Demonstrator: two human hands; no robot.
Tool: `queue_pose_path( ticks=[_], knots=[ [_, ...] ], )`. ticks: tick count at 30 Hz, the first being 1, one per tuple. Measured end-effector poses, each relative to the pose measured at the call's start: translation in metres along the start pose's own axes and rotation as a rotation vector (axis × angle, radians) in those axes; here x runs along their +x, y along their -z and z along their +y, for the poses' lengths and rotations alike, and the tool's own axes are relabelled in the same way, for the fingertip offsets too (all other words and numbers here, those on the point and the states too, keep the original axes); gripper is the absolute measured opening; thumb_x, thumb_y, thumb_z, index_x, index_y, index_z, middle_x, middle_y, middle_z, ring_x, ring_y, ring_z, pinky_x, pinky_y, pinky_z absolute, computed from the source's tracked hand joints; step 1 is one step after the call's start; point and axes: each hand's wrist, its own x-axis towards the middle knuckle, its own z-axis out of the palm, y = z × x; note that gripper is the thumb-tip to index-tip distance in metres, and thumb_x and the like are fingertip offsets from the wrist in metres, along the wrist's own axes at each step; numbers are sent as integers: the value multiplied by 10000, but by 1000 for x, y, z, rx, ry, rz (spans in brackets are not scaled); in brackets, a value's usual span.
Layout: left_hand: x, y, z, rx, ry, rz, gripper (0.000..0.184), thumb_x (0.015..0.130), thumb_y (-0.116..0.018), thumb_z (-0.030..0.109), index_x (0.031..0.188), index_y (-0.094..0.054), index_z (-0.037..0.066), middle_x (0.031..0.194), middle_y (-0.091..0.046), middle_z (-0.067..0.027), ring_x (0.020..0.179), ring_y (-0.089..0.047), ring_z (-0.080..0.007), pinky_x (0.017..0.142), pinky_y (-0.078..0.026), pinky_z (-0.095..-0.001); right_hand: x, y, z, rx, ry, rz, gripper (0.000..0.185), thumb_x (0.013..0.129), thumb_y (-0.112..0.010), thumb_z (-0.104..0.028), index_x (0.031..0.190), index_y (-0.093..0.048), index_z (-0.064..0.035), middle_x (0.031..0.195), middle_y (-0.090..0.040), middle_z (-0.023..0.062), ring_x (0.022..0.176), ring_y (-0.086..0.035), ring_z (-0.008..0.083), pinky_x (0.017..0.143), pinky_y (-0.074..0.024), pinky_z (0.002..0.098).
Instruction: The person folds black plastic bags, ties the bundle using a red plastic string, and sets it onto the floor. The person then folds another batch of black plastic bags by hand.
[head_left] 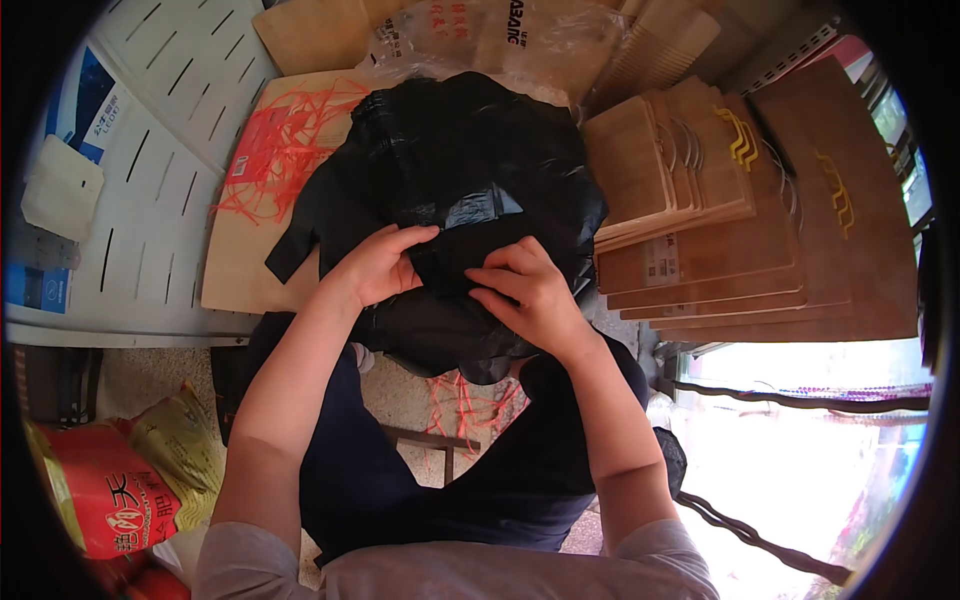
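Note:
A large black plastic bag point(480, 150) lies crumpled in front of me, over my knees and a pale board. My left hand point(385, 265) is at the bag's near middle, thumb and fingers closed on a fold of black plastic. To its right, my right hand point(520, 290) pinches the same dark plastic between thumb and fingers. A loose flap of the bag hangs between the two hands. The fingertips of both hands are partly hidden in the folds.
Pink-red plastic string point(290, 140) is tangled on the board point(240, 255) at the left. Brown boards with yellow handles point(690, 220) stand at the right. A white slotted panel point(150, 190) rises at the left, above a red and green sack point(110, 490).

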Motion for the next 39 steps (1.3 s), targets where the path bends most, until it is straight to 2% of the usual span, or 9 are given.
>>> queue_pose_path(
  ticks=[12, 15, 19, 22, 24, 27, 29, 33, 39],
  knots=[
    [1, -2, 2, -39, 32, -36, 327, 986, -552, 269, 1200, -582, 23, 1166, -651, -119, 1049, -660, -239, 894, -565, -438, -1, -5, 9, 245, -266, 110, 92, 829, -717, -30, 861, -638, 4, 778, -604, 63, 667, -603, 161, 602, -476, 278],
    [-1, -6, 2, -63, 60, 6, 336, 989, -548, 288, 1197, -584, 28, 1152, -660, -104, 1037, -666, -223, 881, -566, -399, -1, 1, 16, 581, -624, 152, 109, 901, -679, -87, 845, -625, -12, 711, -605, 19, 642, -597, 107, 607, -479, 247],
    [0, 0, 1, -48, 40, 5, 290, 965, -589, 243, 1165, -601, 33, 1099, -678, -87, 990, -680, -206, 876, -561, -360, -3, 27, 53, 1044, -779, 699, 131, 942, -640, -151, 867, -622, -45, 719, -591, -5, 656, -593, 91, 637, -497, 232],
    [2, 4, 0, -26, 31, -8, 269, 946, -613, 206, 1148, -608, 29, 1078, -682, -83, 965, -684, -202, 880, -559, -355, -19, 54, 86, 1034, -816, 1042, 127, 946, -630, -142, 884, -629, -30, 773, -604, 5, 693, -579, 79, 668, -485, 221],
    [2, 2, 0, -26, 22, -8, 264, 937, -624, 190, 1143, -611, 25, 1074, -682, -83, 957, -685, -200, 879, -558, -351, -26, 62, 92, 226, -709, 1127, 100, 943, -629, -120, 936, -644, -22, 820, -617, 6, 739, -575, 75, 702, -471, 213],
    [2, -2, 0, -32, 30, 33, 262, 939, -619, 189, 1141, -611, 22, 1076, -680, -84, 952, -685, -197, 872, -560, -350, -17, 50, 39, 456, -604, 504, 133, 887, -694, -98, 995, -675, -21, 894, -641, 13, 798, -586, 90, 721, -471, 228],
    [1, 0, -1, -26, 19, 34, 267, 942, -615, 195, 1145, -608, 22, 1087, -677, -89, 952, -685, -199, 863, -562, -349, -5, 33, 3, 166, -262, 76, 255, 762, -796, -95, 1001, -720, -51, 928, -634, 63, 850, -597, 166, 715, -487, 273],
    [2, 3, -2, -22, 12, -4, 277, 945, -611, 204, 1159, -600, 27, 1098, -674, -91, 964, -683, -201, 856, -564, -351, -1, -1, 1, -27, 5, -5, 245, 721, -783, -55, 953, -709, -35, 872, -601, 71, 840, -576, 244, 702, -487, 332],
    [-1, -4, 2, 7, 32, 0, 314, 960, -598, 263, 1177, -591, 35, 1102, -674, -93, 995, -675, -198, 870, -560, -350, 4, -2, -2, 116, -252, 113, 139, 779, -751, -9, 851, -634, 5, 850, -599, 59, 712, -585, 150, 609, -456, 276]
  ],
)
